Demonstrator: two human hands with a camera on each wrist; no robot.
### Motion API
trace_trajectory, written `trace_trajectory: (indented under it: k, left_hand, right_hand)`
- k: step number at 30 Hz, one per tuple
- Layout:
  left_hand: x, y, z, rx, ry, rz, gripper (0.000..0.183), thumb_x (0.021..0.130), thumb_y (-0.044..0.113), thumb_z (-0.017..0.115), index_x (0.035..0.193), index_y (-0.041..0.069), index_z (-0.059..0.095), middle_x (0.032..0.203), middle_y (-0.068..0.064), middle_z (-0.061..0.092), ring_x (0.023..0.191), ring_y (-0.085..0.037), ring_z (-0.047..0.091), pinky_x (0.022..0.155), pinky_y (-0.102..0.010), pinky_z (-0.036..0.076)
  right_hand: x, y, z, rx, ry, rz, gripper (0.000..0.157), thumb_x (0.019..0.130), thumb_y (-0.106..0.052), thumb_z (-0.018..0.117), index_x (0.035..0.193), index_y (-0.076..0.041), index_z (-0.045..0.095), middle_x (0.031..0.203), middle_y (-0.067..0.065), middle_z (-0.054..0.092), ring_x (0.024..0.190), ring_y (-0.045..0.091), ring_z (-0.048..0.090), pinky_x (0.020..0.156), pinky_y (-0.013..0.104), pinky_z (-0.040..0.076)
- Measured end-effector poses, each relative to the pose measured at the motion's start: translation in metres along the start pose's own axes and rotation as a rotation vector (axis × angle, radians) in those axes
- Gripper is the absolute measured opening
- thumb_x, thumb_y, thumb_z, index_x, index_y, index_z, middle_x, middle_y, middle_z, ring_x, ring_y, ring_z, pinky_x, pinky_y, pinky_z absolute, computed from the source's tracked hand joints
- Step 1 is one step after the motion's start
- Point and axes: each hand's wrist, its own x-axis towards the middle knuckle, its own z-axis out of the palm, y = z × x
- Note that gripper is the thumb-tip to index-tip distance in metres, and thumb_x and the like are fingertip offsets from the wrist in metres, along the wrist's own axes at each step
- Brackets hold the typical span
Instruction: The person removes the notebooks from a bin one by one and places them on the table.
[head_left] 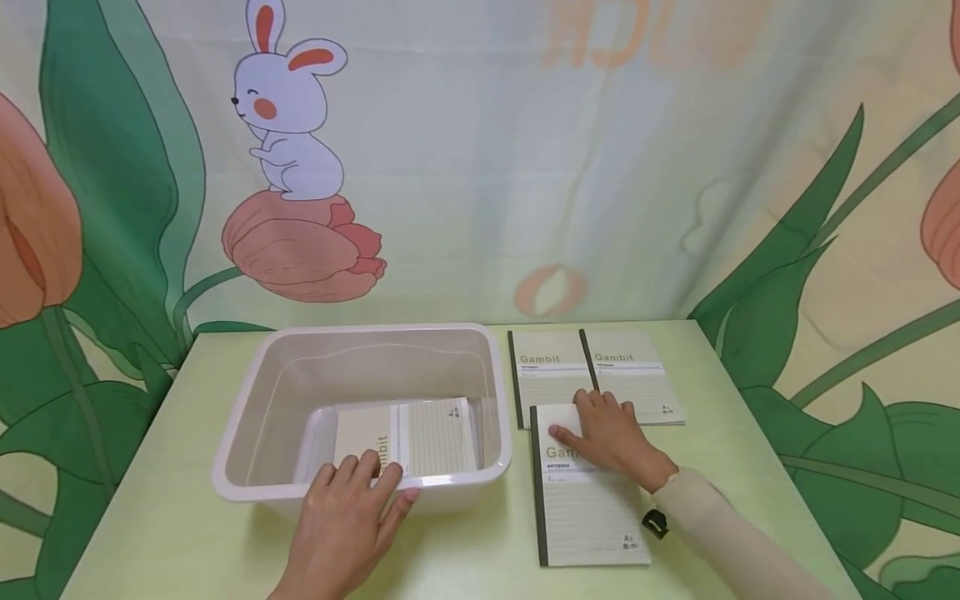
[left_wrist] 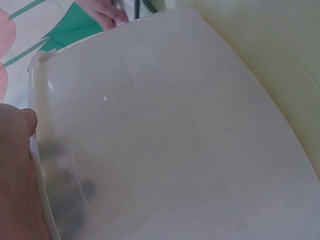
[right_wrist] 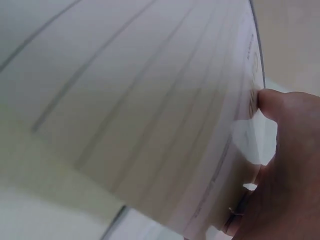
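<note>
My left hand grips the front rim of a cream plastic basin, fingers over the edge and thumb outside. The left wrist view is mostly the basin's outer wall. Inside lies a notebook, turned sideways, partly hidden by the front rim. Right of the basin, my right hand holds a "Gambit" notebook with a dark spine by its upper part, thumb on the cover. In the right wrist view this notebook's lined cover slants, with the thumb at its edge.
Two more notebooks lie side by side at the table's back right, one left and one right. A pale green table carries everything. Behind it hangs a curtain printed with a rabbit and tulips. A small black object sits at the right wrist.
</note>
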Motion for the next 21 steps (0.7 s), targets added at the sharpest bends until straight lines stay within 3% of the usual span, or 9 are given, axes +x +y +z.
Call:
trace_trajectory:
  k: [12, 21]
  left_hand:
    - [-0.001, 0.000, 0.000, 0.000, 0.000, 0.001, 0.053, 0.104, 0.056, 0.024, 0.097, 0.017, 0.058, 0.081, -0.001, 0.047, 0.071, -0.022, 0.049, 0.065, -0.033, 0.035]
    - [-0.001, 0.000, 0.000, -0.004, 0.003, 0.001, 0.052, 0.104, 0.056, 0.024, 0.096, 0.017, 0.058, 0.082, -0.001, 0.047, 0.072, -0.023, 0.050, 0.066, -0.033, 0.035]
  right_hand:
    - [0.005, -0.005, 0.026, -0.058, -0.068, -0.018, 0.063, 0.090, -0.071, 0.048, 0.104, -0.010, 0.051, 0.093, 0.006, 0.053, 0.093, 0.028, 0.052, 0.076, 0.051, 0.040]
    - [0.002, -0.010, 0.031, -0.149, -0.044, -0.047, 0.066, 0.089, -0.069, 0.051, 0.129, -0.017, 0.054, 0.112, 0.012, 0.056, 0.106, 0.032, 0.052, 0.082, 0.056, 0.039]
